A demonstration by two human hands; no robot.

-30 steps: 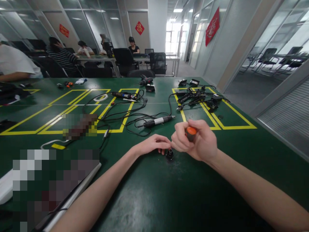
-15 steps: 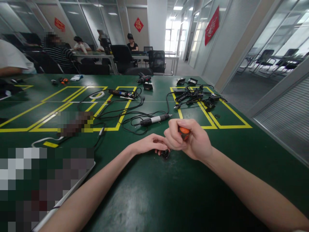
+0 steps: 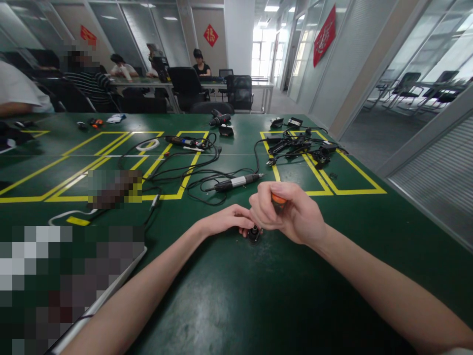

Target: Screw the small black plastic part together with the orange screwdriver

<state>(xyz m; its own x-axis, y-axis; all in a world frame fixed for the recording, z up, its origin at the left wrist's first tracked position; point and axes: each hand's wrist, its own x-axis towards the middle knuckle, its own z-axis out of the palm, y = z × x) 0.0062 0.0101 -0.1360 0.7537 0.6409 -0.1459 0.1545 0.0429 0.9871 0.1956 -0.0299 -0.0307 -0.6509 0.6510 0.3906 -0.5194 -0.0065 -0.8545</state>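
My right hand (image 3: 290, 209) is closed in a fist around the orange-and-black handle of a screwdriver (image 3: 278, 201); its shaft is hidden by the fingers and cannot be made out. Just below and left of that fist, a small round black part (image 3: 254, 233) sits on the green table. The fingers of my left hand (image 3: 231, 220) are bent around the part's far and left side, pressing it against the tabletop. Knuckles of both hands come close together above it. Beyond them lies a corded grey-and-black electric screwdriver (image 3: 238, 182), untouched.
Black cables (image 3: 199, 172) coil across the table (image 3: 207, 305) behind my hands. A heap of black corded parts (image 3: 295, 145) lies at the right within yellow tape. A power drill (image 3: 219, 118) rests farther back. Blurred objects occupy the left side. People sit beyond the table.
My right fist has turned slightly and shifted a little left, so less of the orange handle end shows. The left hand stays on the black part, and slightly more of it is visible.
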